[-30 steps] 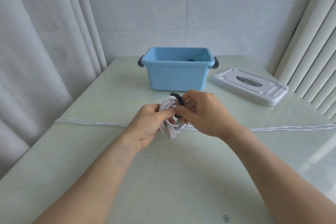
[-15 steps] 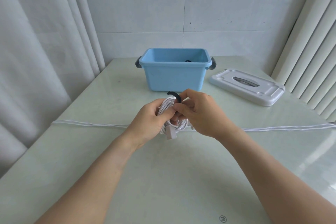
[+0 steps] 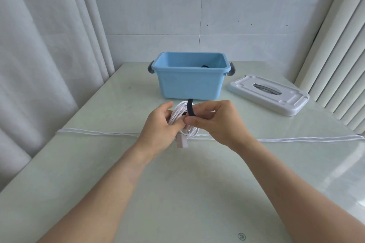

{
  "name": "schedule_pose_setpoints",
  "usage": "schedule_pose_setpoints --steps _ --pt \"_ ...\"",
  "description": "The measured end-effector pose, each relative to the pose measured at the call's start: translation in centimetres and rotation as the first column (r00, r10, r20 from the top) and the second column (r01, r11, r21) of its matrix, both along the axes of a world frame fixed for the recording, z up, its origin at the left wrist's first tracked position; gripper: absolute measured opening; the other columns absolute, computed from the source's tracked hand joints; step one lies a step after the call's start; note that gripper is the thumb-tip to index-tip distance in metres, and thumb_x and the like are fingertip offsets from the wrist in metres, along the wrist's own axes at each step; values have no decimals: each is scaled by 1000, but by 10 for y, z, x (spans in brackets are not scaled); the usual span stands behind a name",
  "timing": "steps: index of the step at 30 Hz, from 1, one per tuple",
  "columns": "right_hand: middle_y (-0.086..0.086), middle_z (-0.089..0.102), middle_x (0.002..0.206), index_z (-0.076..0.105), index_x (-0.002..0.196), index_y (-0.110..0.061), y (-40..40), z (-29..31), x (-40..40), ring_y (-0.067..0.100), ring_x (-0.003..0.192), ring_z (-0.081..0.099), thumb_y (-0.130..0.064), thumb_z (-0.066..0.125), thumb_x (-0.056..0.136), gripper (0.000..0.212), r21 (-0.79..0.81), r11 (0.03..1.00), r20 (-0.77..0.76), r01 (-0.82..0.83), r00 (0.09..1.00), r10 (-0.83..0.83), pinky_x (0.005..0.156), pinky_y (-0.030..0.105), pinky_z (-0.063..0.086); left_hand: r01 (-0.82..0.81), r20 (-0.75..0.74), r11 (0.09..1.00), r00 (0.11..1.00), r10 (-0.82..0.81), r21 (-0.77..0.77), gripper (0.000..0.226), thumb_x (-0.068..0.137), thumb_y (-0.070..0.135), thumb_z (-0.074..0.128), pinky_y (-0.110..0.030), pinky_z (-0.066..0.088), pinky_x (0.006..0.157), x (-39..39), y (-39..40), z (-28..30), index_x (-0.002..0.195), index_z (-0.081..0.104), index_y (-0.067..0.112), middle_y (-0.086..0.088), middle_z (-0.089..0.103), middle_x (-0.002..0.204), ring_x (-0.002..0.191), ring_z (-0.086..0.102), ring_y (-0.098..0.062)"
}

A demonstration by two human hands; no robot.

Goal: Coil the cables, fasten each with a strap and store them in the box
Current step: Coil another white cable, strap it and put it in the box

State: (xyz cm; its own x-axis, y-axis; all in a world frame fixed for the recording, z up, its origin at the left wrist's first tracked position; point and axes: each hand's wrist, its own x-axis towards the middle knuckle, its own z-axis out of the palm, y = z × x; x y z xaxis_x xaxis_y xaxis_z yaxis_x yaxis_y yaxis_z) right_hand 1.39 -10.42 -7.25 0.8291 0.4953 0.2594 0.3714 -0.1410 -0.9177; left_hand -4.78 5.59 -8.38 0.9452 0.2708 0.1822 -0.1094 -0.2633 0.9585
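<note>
Fingers of our left hand (image 3: 160, 124) are curling round the white cable coil (image 3: 182, 119) just before the blue box (image 3: 189, 77); our right hand (image 3: 215, 122) is pinching the black strap (image 3: 190, 109), which we should be cinching snugly.

Pale table (image 3: 118, 193); curtains (image 3: 39, 65); perhaps blinds (image 3: 339, 65).
</note>
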Motion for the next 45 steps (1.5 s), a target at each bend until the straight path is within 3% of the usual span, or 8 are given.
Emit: schedule_pose_setpoints --steps 6,10,16,26,35,38,41,45 --pt "-9 76 83 80 87 -17 -4 5 2 0 74 68 -15 88 74 15 -177 983 201 47 979 -11 68 11 48 -38 44 995 998 42 -90 42 72 4 84 -26 56 79 4 6 -6 108 68 17 3 77 97 89 73 -12" --pt "-5 72 83 77 86 -16 -7 8 2 0 75 60 -17 81 83 4 -219 974 423 56 905 43 70 11 43 97 81 994 992 -93 -41 46 73 1 82 -28 54 90 1 9 0 115 69 14 0 76 108 102 71 -15" --pt "-2 59 97 69 89 -20 -5 7 1 7 94 55 -17 73 90 5 -101 992 507 70 862 -9 79 9 36 259 49 964 965 -256 -63 26 88 -2 67 -28 55 88 -4 6 4 112 71 7 -8 76 106 99 72 -20" --pt "-1 64 83 58 88 -16 -2 13 -10 -1 68 53 -12 64 95 10 -158 987 388 7 920 56 61 10 40 32 131 995 990 -45 95 30 73 -13 77 -27 58 74 -1 -4 -2 78 70 16 1 77 81 77 75 -14" --pt "3 61 71 46 96 -15 9 8 -12 9 54 47 -12 51 97 6 -173 978 212 116 974 -78 53 19 39 103 123 980 985 -125 172 31 72 -10 80 -32 58 83 -1 -6 -5 84 65 14 7 75 82 82 73 -12" --pt "-2 54 69 51 107 -21 3 12 -7 12 56 46 -4 52 92 23 -88 995 113 53 993 -43 58 21 41 140 128 981 979 -158 137 32 68 -5 86 -34 57 85 -4 -7 -5 83 66 15 4 75 83 83 73 -16" --pt "13 69 75 71 94 -19 -4 14 -1 20 65 58 -2 61 90 20 -13 999 2 53 999 -53 70 41 56 181 147 978 970 -195 101 32 62 11 89 -30 56 86 -5 -5 -5 87 68 13 0 77 88 87 73 -19" --pt "8 78 81 78 85 -14 -6 16 1 16 66 67 -3 69 88 15 20 990 -89 137 987 -135 78 37 60 190 114 973 972 -205 131 34 65 3 87 -27 54 89 -4 -2 -3 90 67 13 -2 76 92 90 73 -16"
